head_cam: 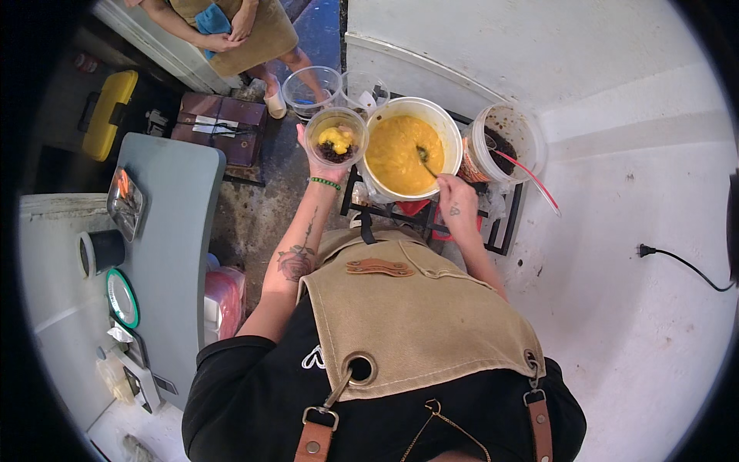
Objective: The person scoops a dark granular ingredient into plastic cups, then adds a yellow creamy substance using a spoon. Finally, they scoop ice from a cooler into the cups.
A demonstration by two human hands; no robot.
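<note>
In my left hand [321, 164] is a clear plastic cup [355, 144], tilted slightly so its inside shows. Dark beads or beans [335, 153] lie in it, with a yellow dollop [336, 138] on top. My right hand [457, 199] grips the handle of a spoon [429, 168], whose bowl dips into a thick, lumpy yellow mixture [398, 151]. That mixture partly fills a white plastic bucket [455, 130], which stands just right of the cup.
Right of the bucket, a clear tub [473, 130] holds dark contents and a red-handled utensil [531, 176]. Two clear containers stand behind the cup, one a round tub [288, 86]. A black metal rack [508, 231] supports these. A person in an apron [260, 43] stands beyond; a grey table [173, 242] is at left.
</note>
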